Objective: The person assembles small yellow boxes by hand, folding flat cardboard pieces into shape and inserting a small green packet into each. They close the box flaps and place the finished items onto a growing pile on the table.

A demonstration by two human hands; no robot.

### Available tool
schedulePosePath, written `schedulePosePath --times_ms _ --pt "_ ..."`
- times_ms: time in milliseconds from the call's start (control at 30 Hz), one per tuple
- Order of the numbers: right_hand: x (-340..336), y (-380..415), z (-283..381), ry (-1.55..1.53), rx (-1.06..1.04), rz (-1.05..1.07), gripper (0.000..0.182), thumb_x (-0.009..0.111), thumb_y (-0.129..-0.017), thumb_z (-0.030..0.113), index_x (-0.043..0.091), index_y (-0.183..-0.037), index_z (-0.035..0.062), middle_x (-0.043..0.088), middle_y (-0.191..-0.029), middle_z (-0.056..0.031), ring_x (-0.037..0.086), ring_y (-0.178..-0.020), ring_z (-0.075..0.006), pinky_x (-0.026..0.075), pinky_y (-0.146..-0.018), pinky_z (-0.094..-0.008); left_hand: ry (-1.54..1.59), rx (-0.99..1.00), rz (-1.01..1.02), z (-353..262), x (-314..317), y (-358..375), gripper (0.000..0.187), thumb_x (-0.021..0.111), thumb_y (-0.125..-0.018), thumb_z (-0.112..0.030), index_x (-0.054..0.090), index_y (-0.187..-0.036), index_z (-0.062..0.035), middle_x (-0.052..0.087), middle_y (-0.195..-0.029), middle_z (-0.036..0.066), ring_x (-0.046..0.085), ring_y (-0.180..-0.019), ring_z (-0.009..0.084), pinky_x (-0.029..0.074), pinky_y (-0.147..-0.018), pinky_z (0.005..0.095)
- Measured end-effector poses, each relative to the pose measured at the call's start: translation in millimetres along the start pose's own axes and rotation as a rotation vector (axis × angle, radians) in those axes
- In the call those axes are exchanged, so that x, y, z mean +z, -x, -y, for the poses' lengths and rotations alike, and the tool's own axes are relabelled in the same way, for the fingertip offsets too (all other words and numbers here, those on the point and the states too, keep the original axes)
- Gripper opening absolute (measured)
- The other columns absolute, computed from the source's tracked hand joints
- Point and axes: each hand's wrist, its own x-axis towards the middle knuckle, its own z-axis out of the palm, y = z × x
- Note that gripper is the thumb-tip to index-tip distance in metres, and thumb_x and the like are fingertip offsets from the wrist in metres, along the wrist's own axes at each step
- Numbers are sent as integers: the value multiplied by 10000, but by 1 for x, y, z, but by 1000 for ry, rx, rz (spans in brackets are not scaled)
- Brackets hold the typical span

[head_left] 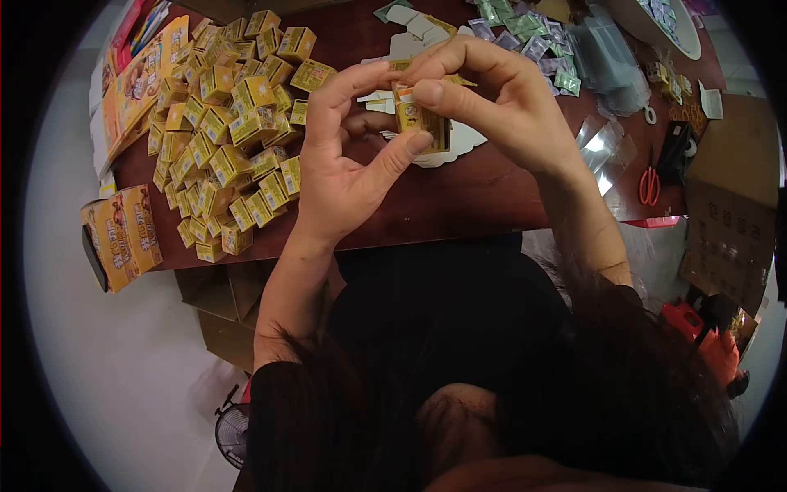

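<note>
Above the table, both my hands hold one small yellow carton [409, 115]. My left hand [348, 164] grips its lower end, thumb in front and fingers curled behind. At the carton's top, my right hand [500, 102] pinches with thumb and index finger near a flap. Whether anything is inside the carton is hidden. Behind and below it lie flat white-backed carton blanks [471, 141]. To the left of my left hand spreads a big heap of folded yellow cartons [234, 123].
Small green and purple sachets [537, 45] lie at the back, beside clear plastic sleeves [607, 61]. Red-handled scissors [648, 187] and a tape roll [650, 115] rest at right. An orange display box [127, 238] stands at the left edge. A cardboard box [730, 238] is far right.
</note>
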Motion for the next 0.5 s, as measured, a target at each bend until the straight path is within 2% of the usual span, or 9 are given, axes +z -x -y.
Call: schedulePosePath --times_ms 67,100,167,200,267,300,333,467,500 --pt "-5 -2 -12 62 -218 74 277 738 -936 201 681 -1142 25 684 -1133 -90 640 -1037 -147 517 -898 -299 13 -11 -8 0 -2 2 497 776 -894 -85 502 -1306 -45 539 -1321 125 667 -986 154 567 -789 253" --pt "-9 -1 -13 61 -217 77 277 738 -936 201 681 -1142 25 684 -1133 -90 640 -1037 -147 517 -898 -299 26 -11 17 2 -3 3 469 762 -906 -83 507 -1298 -49 536 -1324 122 667 -986 154 568 -792 253" --pt "-17 1 -15 325 -414 165 449 798 -875 241 655 -1255 49 653 -1229 -114 619 -1145 -214 508 -954 -345 38 -11 37 3 -5 4 441 747 -918 -80 512 -1290 -53 534 -1328 119 666 -986 155 569 -796 254" --pt "-14 2 -13 323 -413 169 449 798 -875 241 655 -1255 49 653 -1229 -114 619 -1145 -214 508 -954 -345 56 -23 24 3 -6 4 431 741 -924 -84 512 -1288 -53 534 -1331 123 663 -991 154 567 -789 252" --pt "-7 7 -8 508 -524 143 601 859 -798 263 622 -1313 63 599 -1328 -128 591 -1223 -274 501 -988 -390 73 -34 8 2 -8 4 421 735 -930 -88 512 -1285 -54 534 -1334 126 660 -997 153 566 -783 249" --pt "-5 8 -10 555 -499 137 709 904 -728 282 603 -1337 78 560 -1382 -129 575 -1255 -303 493 -1008 -413 101 -91 19 2 -10 4 424 740 -929 -99 511 -1283 -55 535 -1338 130 651 -1022 157 564 -813 267" --pt "-4 8 -12 553 -499 139 709 904 -728 282 603 -1337 78 560 -1382 -129 575 -1255 -303 493 -1008 -413 130 -149 32 1 -12 5 427 745 -927 -110 511 -1281 -55 537 -1342 133 641 -1047 161 562 -844 285" --pt "-8 6 -15 494 -465 109 619 867 -765 242 622 -1317 106 612 -1284 -107 583 -1220 -298 493 -1004 -408 195 -123 57 -4 -14 -2 498 799 -872 -125 526 -1283 -56 547 -1353 128 629 -1102 209 539 -921 341" --pt "-9 5 -16 455 -444 114 608 863 -769 221 623 -1314 99 620 -1269 -109 593 -1207 -294 498 -997 -402 -114 -10 115 -7 -21 -7 532 825 -831 -129 542 -1274 -55 566 -1334 126 628 -1114 238 526 -942 356"
